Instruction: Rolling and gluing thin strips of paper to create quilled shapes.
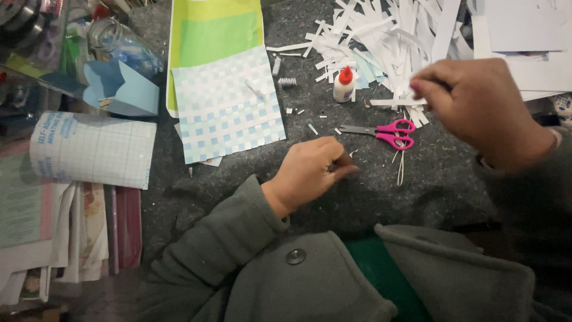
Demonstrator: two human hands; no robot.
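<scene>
left hand: fingers curled shut, pinching a small dark object at the fingertips; object too small to identify. it rests on the grey felt worktop at frame centre.

right hand: raised at 2 o'clock from the left hand, fingertips closed on a thin white strip.

scissors, pink handles: flat on the worktop between the 2 hands, just below the strip.

glue bottle, white with red cap: upright at 12 o'clock from the scissors.

woven mat, blue and white: at 10 o'clock from the left hand.

strip pile: at 12 o'clock.

roll, gridded: at 9 o'clock.
</scene>
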